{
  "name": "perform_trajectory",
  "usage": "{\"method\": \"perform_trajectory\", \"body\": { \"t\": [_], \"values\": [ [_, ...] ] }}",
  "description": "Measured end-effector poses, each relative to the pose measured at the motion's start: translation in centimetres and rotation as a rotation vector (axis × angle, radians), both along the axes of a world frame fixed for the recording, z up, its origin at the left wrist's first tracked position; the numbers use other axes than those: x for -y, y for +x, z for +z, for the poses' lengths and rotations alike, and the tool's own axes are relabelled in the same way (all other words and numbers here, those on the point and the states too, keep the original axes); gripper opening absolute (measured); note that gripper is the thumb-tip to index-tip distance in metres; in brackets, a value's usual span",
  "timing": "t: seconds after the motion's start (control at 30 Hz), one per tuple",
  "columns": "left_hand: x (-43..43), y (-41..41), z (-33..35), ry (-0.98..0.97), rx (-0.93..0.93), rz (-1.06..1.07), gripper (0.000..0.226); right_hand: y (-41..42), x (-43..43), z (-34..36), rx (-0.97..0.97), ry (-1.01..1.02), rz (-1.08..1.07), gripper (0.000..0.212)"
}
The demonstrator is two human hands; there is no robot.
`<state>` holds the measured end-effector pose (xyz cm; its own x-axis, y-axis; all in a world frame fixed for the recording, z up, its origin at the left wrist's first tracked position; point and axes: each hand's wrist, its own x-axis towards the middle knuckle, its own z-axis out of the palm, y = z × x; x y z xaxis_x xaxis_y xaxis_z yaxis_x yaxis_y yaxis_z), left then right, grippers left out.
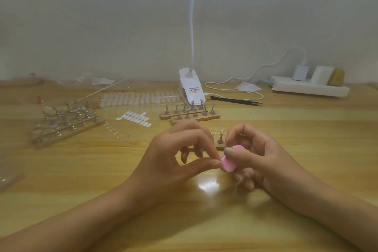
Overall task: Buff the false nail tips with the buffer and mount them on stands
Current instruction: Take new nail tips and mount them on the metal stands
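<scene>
My right hand [257,155] grips a small pink buffer block [230,160] between thumb and fingers. My left hand [180,155] pinches something tiny against the buffer with thumb and forefinger; the nail tip itself is hidden by the fingertips. Just behind my hands stands a wooden strip with a metal stand [220,139] and a clear strip of tips. Two more wooden strips with bare metal stands [189,111] sit farther back. Loose white nail tips [135,118] lie on the table to the left of them.
At the left a group of stands with mounted tips [65,120] sits on wooden strips. A long clear rack of tips [141,98] lies behind. A white clip lamp [191,88], black tweezers [235,100] and a power strip [308,86] stand at the back.
</scene>
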<state>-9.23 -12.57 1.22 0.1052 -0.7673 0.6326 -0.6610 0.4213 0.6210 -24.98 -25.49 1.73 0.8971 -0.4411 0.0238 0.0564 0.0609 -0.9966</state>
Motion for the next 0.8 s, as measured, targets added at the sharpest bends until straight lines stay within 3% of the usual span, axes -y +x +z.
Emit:
{"method": "perform_trajectory", "body": {
  "t": [0.1, 0.3, 0.5, 0.67, 0.8],
  "values": [
    [0.2, -0.02, -0.22, 0.05, 0.003, -0.019, 0.014, 0.0, 0.05, 0.01, 0.029, -0.01, 0.021, 0.019],
    [0.18, 0.46, -0.38, 0.166, -0.276, -0.078, 0.012, -0.18, 0.23, 0.17, 0.081, 0.077, 0.073, 0.024],
    [0.19, 0.87, 0.01, 0.066, -0.333, 0.008, 0.011, -0.08, 0.15, 0.15, 0.017, -0.048, 0.074, 0.019],
    [0.21, 0.53, -0.13, 0.086, -0.108, -0.005, 0.011, -0.01, 0.13, 0.03, -0.009, -0.11, 0.105, 0.019],
    [0.1, 0.57, -0.08, 0.053, -0.097, 0.023, 0.009, 0.09, 0.33, -0.02, 0.038, -0.039, 0.058, 0.018]
  ]
}}
